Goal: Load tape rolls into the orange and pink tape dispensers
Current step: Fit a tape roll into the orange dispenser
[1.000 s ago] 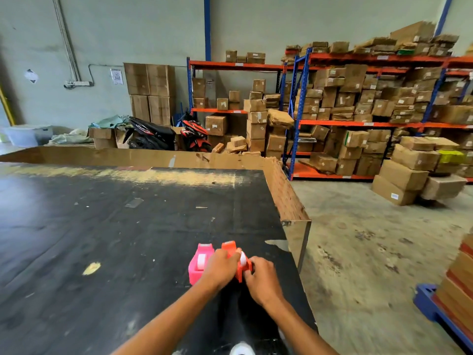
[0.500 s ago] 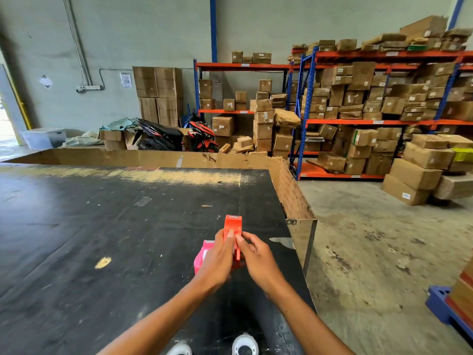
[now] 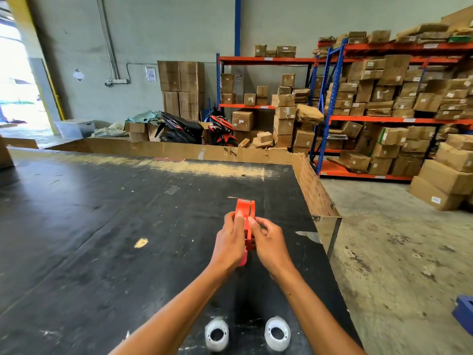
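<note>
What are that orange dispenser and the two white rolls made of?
The orange dispenser looks like moulded plastic: uniform colour, smooth, slight sheen. The two tape rolls look like translucent whitish plastic film, wound round an open centre; the core material is unclear.

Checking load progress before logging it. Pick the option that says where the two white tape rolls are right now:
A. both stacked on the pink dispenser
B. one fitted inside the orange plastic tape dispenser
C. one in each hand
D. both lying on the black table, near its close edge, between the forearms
D: the two white tape rolls lie flat on the black table, while the left hand and right hand grip the orange plastic tape dispenser.
</note>
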Available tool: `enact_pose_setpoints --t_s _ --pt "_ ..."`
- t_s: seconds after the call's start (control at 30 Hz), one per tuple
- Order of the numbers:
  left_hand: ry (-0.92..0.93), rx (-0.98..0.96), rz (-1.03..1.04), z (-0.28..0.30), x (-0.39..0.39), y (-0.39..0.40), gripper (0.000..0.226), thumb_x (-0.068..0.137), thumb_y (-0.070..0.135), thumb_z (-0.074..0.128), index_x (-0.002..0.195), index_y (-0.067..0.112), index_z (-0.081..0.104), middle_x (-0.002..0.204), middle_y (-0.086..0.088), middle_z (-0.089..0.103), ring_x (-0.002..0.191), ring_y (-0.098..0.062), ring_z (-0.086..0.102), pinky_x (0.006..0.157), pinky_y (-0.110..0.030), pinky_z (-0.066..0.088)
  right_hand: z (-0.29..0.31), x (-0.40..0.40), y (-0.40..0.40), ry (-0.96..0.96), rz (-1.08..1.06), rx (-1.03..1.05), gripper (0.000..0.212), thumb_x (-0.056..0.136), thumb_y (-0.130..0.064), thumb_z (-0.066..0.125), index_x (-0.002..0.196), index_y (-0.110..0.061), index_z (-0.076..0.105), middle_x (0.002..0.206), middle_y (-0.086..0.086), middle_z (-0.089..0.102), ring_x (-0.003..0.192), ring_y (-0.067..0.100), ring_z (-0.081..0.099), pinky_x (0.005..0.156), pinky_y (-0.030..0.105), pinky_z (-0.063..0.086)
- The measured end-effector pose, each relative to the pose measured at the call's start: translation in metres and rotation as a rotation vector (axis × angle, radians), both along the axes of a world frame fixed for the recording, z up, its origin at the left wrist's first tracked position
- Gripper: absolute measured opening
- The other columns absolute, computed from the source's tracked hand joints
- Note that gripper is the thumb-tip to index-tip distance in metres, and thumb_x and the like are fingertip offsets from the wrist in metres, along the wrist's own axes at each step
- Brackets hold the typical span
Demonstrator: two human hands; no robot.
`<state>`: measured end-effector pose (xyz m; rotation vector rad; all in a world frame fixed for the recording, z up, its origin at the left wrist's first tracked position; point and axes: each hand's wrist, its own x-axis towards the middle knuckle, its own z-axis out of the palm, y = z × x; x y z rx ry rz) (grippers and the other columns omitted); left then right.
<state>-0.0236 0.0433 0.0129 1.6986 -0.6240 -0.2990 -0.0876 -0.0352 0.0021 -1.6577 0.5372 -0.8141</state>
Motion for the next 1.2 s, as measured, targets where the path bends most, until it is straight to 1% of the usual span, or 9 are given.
enact_pose_setpoints --t_s 0.17,0.3,0.43,0.53,0.63,0.73,0.87,1.07,1.2 --pt "0.172 0.023 0.074 0.009 0.064 0.040 0.023 0.083 0.039 0.034 0.068 0.021 0.036 0.068 -0.008 0.039 0.053 -0.016 0.033 0.051 -0.029 0.026 -0.021 -0.024 -0.039 0.326 -0.236 -0.159 0.023 0.087 -0.038 0.055 0.085 -0.018 0.067 0.065 -0.004 0.069 0.061 0.014 0.063 0.065 0.035 0.052" --pt "0.372 -0.091 -0.023 0.005 0.056 0.052 0.028 0.095 0.028 0.035 0.071 0.016 0.045 0.063 -0.003 0.042 0.051 -0.016 0.043 0.048 -0.027 0.030 -0.055 -0.011 -0.027 0.813 -0.319 -0.380 0.036 0.086 -0.042 0.050 0.101 -0.012 0.063 0.105 0.013 0.069 0.103 0.034 0.063 0.083 0.039 0.048" --pt "0.517 -0.151 -0.100 0.000 0.045 0.070 0.024 0.092 0.024 0.039 0.071 0.015 0.047 0.061 -0.003 0.043 0.051 -0.017 0.044 0.050 -0.027 0.031 -0.064 -0.006 -0.011 1.013 -0.390 -0.627 0.047 0.093 -0.048 0.044 0.116 -0.009 0.058 0.123 0.015 0.060 0.117 0.033 0.052 0.093 0.041 0.045" --pt "0.521 -0.154 -0.138 -0.004 0.039 0.082 0.022 0.093 0.024 0.039 0.073 0.016 0.047 0.061 -0.002 0.046 0.051 -0.015 0.045 0.050 -0.026 0.031 -0.043 -0.009 0.003 0.695 -0.387 -0.480 0.044 0.092 -0.049 0.045 0.099 -0.013 0.068 0.107 0.012 0.068 0.101 0.028 0.059 0.083 0.039 0.046" --pt "0.439 -0.105 -0.211 -0.006 0.022 0.087 0.029 0.093 0.025 0.037 0.068 0.019 0.052 0.051 0.005 0.054 0.052 -0.012 0.043 0.052 -0.028 0.029 -0.011 -0.018 0.044 0.287 -0.053 -0.206 0.038 0.092 -0.041 0.051 0.087 -0.008 0.070 0.075 0.008 0.068 0.066 0.018 0.063 0.063 0.030 0.047" --pt "0.352 -0.057 -0.399 -0.002 -0.008 0.087 0.039 0.087 0.030 0.035 0.053 0.023 0.053 0.043 0.003 0.051 0.047 -0.010 0.040 0.053 -0.029 0.027 -0.001 -0.033 0.081 0.213 0.149 -0.141 0.022 0.092 -0.020 0.058 0.103 -0.003 0.067 0.075 0.009 0.065 0.066 0.018 0.061 0.057 0.021 0.049" --pt "0.359 -0.014 -0.472 -0.008 -0.030 0.081 0.038 0.087 0.032 0.038 0.053 0.023 0.053 0.047 0.003 0.048 0.047 -0.011 0.038 0.050 -0.027 0.025 -0.007 -0.075 0.085 0.127 0.003 -0.023 0.013 0.086 -0.008 0.066 0.097 -0.002 0.067 0.070 0.010 0.066 0.058 0.012 0.063 0.059 0.022 0.053" --pt "0.505 0.078 -0.538 -0.026 -0.040 0.079 0.033 0.092 0.045 0.041 0.072 0.022 0.053 0.060 0.001 0.044 0.049 -0.012 0.035 0.047 -0.025 0.020 -0.040 -0.166 0.058 1.031 -0.286 -0.381 0.021 0.075 -0.033 0.069 0.090 -0.018 0.067 0.093 0.001 0.069 0.087 0.022 0.063 0.073 0.035 0.049" --pt "0.542 0.064 -0.588 -0.026 -0.040 0.083 0.034 0.096 0.040 0.044 0.081 0.015 0.061 0.069 -0.005 0.060 0.060 -0.016 0.052 0.053 -0.025 0.035 -0.043 -0.167 0.063 1.113 -0.312 -0.484 0.041 0.079 -0.042 0.066 0.113 -0.019 0.063 0.117 0.012 0.060 0.110 0.028 0.054 0.087 0.035 0.044"
